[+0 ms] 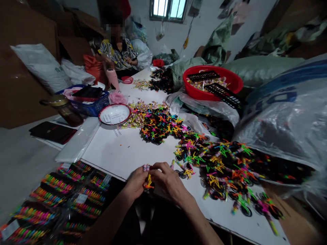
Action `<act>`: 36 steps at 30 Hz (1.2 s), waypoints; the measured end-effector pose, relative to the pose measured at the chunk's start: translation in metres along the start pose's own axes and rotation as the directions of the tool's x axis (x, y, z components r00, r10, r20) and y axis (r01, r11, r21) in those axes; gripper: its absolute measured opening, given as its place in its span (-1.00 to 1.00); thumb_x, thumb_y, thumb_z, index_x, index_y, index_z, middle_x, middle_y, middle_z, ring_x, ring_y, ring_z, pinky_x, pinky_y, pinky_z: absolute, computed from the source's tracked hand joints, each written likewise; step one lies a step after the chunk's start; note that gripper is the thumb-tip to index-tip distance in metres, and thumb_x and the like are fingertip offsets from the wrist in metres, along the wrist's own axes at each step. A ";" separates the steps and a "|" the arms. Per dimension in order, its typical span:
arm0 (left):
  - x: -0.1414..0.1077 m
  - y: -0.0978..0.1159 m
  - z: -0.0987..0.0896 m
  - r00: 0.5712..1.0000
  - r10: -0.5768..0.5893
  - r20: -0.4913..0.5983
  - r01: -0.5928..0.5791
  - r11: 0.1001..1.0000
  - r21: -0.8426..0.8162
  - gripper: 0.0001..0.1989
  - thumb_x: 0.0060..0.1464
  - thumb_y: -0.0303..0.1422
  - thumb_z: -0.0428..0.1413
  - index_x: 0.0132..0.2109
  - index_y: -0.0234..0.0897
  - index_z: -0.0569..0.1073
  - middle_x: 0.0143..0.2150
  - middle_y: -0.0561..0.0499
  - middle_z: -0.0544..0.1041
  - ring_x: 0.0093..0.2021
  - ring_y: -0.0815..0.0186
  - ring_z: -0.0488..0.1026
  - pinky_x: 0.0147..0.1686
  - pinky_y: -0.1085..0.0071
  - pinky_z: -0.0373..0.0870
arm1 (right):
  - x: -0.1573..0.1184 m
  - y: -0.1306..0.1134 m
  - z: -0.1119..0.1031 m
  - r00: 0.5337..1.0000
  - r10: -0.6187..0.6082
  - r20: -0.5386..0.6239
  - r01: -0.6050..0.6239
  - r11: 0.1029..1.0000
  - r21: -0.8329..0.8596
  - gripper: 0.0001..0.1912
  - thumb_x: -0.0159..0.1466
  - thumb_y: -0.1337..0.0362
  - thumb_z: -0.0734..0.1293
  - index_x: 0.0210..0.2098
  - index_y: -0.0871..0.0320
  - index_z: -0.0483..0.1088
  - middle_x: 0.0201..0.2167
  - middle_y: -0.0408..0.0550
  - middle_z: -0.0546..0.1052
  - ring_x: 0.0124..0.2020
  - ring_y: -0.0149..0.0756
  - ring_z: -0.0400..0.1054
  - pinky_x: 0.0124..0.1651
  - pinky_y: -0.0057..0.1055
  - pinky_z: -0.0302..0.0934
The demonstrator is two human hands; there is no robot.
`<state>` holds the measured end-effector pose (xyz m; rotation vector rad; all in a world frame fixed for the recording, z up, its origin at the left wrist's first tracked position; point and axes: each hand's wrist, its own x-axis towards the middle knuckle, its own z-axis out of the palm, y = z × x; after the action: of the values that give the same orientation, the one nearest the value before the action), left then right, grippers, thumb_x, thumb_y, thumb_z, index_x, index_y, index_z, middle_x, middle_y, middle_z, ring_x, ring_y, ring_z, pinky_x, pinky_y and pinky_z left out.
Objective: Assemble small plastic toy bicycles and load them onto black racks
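At the table's near edge, my left hand [136,183] is closed around a small yellow toy bicycle [149,182] with black wheels. Two little printed tubes [146,167] stick up by its thumb. My right hand [169,179] has its fingers bent against the same bicycle from the other side; what its fingertips pinch is partly hidden. To the right spreads a pile of colourful toy bicycles [219,160], several with printed tubes. Farther back lies a second heap of toy bicycles [160,127], beside loose printed tubes [135,119].
A white dish [114,114], a blue basket [89,107] and a brown jar [62,110] stand at left. Packed bags of toys [84,200] lie below left. A red basin [187,83] stands at the back; a big sack [286,112] fills the right. Another person [119,54] sits opposite.
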<state>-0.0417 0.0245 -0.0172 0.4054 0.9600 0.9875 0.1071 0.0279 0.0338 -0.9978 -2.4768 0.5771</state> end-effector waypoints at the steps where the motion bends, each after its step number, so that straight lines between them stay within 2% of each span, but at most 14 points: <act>1: 0.002 0.002 0.002 1.000 0.008 -0.010 -0.008 1.000 -0.006 -0.69 -0.29 -0.32 0.35 -0.36 -0.34 0.47 -0.50 0.08 0.43 -0.51 0.42 0.35 -0.51 0.51 0.21 | 0.000 0.002 -0.001 1.000 0.018 -0.025 -0.018 1.000 0.005 -0.71 0.29 0.35 0.23 0.00 0.01 0.35 -0.08 0.00 0.41 -0.09 -0.24 0.26 -0.09 -0.32 0.25; 5: 0.008 0.012 0.006 0.993 0.053 -0.106 -0.060 0.996 -0.059 -0.60 -0.28 -0.21 0.35 -0.29 -0.37 0.52 -0.38 0.00 0.47 -0.44 0.42 0.36 -0.47 0.51 0.23 | -0.008 0.015 -0.003 0.968 0.131 -0.213 -0.114 0.990 0.087 -0.85 0.22 0.34 0.28 -0.20 0.13 0.37 -0.17 0.03 0.42 -0.18 -0.23 0.28 -0.16 -0.33 0.22; 6: 0.008 0.013 0.006 0.986 0.095 -0.136 -0.102 0.994 -0.044 -0.58 -0.24 -0.18 0.33 -0.24 -0.37 0.52 -0.33 -0.01 0.48 -0.43 0.44 0.35 -0.47 0.52 0.22 | -0.010 0.018 -0.002 0.934 0.207 -0.290 -0.168 0.974 0.153 -0.91 0.21 0.32 0.28 -0.27 0.14 0.36 -0.25 0.00 0.43 -0.25 -0.27 0.29 -0.22 -0.36 0.22; 8: 0.008 0.012 0.006 0.976 0.176 -0.131 -0.175 0.984 0.019 -0.56 -0.17 -0.17 0.30 -0.16 -0.35 0.51 -0.27 -0.02 0.47 -0.44 0.48 0.31 -0.49 0.55 0.19 | -0.012 0.021 0.003 0.809 0.423 -0.408 -0.298 0.894 0.335 -0.94 0.20 0.28 0.26 -0.37 0.14 0.31 -0.43 -0.10 0.42 -0.43 -0.35 0.26 -0.37 -0.44 0.18; 9: 0.008 0.009 0.005 0.973 0.210 -0.098 -0.205 0.977 0.055 -0.56 -0.15 -0.18 0.30 -0.12 -0.33 0.50 -0.26 -0.02 0.47 -0.45 0.49 0.28 -0.51 0.56 0.16 | -0.012 0.022 0.008 0.744 0.518 -0.422 -0.347 0.839 0.419 -0.91 0.20 0.26 0.26 -0.39 0.14 0.30 -0.50 -0.15 0.39 -0.50 -0.38 0.23 -0.44 -0.47 0.14; 10: 0.007 0.006 0.005 0.970 0.235 -0.060 -0.229 0.969 0.086 -0.55 -0.13 -0.19 0.30 -0.10 -0.32 0.49 -0.28 0.00 0.46 -0.46 0.50 0.26 -0.52 0.56 0.15 | -0.011 0.021 0.013 0.711 0.577 -0.401 -0.376 0.794 0.477 -0.90 0.20 0.24 0.26 -0.38 0.15 0.31 -0.54 -0.17 0.37 -0.55 -0.40 0.20 -0.49 -0.49 0.09; 12: 0.006 -0.001 0.005 0.958 0.284 -0.031 -0.278 0.953 0.123 -0.57 -0.12 -0.20 0.29 -0.10 -0.30 0.47 -0.37 0.07 0.42 -0.50 0.52 0.21 -0.55 0.57 0.10 | -0.009 0.017 0.023 0.746 0.584 -0.319 -0.381 0.768 0.515 -0.87 0.19 0.22 0.26 -0.36 0.16 0.36 -0.55 -0.18 0.37 -0.55 -0.40 0.19 -0.50 -0.49 0.06; 14: 0.007 -0.004 0.003 0.942 0.326 -0.074 -0.312 0.938 0.154 -0.61 -0.09 -0.15 0.25 -0.16 -0.30 0.47 -0.45 0.12 0.35 -0.54 0.53 0.14 -0.59 0.57 0.03 | -0.007 0.013 0.028 0.804 0.545 -0.238 -0.360 0.765 0.534 -0.83 0.20 0.20 0.26 -0.38 0.17 0.39 -0.54 -0.16 0.37 -0.53 -0.40 0.19 -0.47 -0.48 0.04; 15: 0.007 -0.004 0.001 0.941 0.326 -0.085 -0.307 0.934 0.181 -0.62 -0.07 -0.12 0.23 -0.18 -0.31 0.47 -0.48 0.14 0.32 -0.56 0.53 0.11 -0.61 0.57 -0.02 | -0.007 0.012 0.028 0.812 0.546 -0.206 -0.358 0.744 0.564 -0.80 0.21 0.18 0.25 -0.39 0.18 0.39 -0.53 -0.15 0.37 -0.51 -0.40 0.19 -0.46 -0.48 0.04; 18: 0.005 -0.001 -0.007 0.965 0.263 0.000 -0.248 0.910 0.331 -0.60 -0.03 -0.11 0.20 -0.15 -0.33 0.47 -0.50 0.14 0.30 -0.56 0.51 0.09 -0.61 0.54 -0.05 | -0.009 0.013 0.019 0.789 0.590 -0.169 -0.343 0.652 0.677 -0.72 0.24 0.10 0.22 -0.37 0.19 0.39 -0.49 -0.13 0.36 -0.47 -0.38 0.20 -0.43 -0.48 0.06; 21: 0.001 0.000 -0.013 0.968 0.236 0.083 -0.249 0.871 0.423 -0.63 0.03 -0.13 0.16 -0.12 -0.33 0.48 -0.50 0.12 0.31 -0.53 0.49 0.13 -0.55 0.53 0.02 | -0.012 0.020 0.012 0.789 0.588 -0.178 -0.318 0.639 0.700 -0.73 0.21 0.10 0.26 -0.38 0.20 0.41 -0.40 -0.09 0.38 -0.38 -0.36 0.23 -0.35 -0.47 0.09; 26: -0.002 -0.003 -0.012 0.967 0.213 0.139 -0.250 0.895 0.370 -0.73 -0.03 -0.20 0.22 -0.27 -0.34 0.48 -0.52 0.11 0.32 -0.52 0.47 0.18 -0.51 0.53 0.09 | -0.016 0.023 0.015 0.782 0.622 0.034 -0.400 0.459 0.793 -0.70 0.12 0.05 0.33 -0.48 0.20 0.40 -0.61 -0.20 0.28 -0.54 -0.42 0.12 -0.47 -0.49 0.01; 31: -0.003 -0.002 -0.011 0.975 0.158 0.157 -0.200 0.930 0.308 -0.76 -0.08 -0.24 0.26 -0.33 -0.32 0.46 -0.52 0.13 0.31 -0.53 0.48 0.16 -0.53 0.55 0.07 | -0.015 0.019 0.011 0.818 0.574 0.043 -0.370 0.466 0.804 -0.64 0.16 0.00 0.31 -0.51 0.19 0.38 -0.57 -0.19 0.31 -0.50 -0.43 0.14 -0.42 -0.49 0.03; 36: -0.005 -0.005 -0.012 0.978 0.138 0.157 -0.183 0.929 0.322 -0.77 -0.06 -0.26 0.26 -0.35 -0.33 0.45 -0.53 0.15 0.27 -0.53 0.49 0.13 -0.53 0.56 0.07 | -0.013 0.019 0.020 0.805 0.580 0.126 -0.389 0.356 0.850 -0.57 0.13 -0.09 0.31 -0.51 0.19 0.35 -0.62 -0.21 0.32 -0.57 -0.46 0.11 -0.48 -0.51 -0.01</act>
<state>-0.0501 0.0163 -0.0251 0.8370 0.9873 0.9321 0.1158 0.0269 0.0044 -1.2276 -1.2839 1.6039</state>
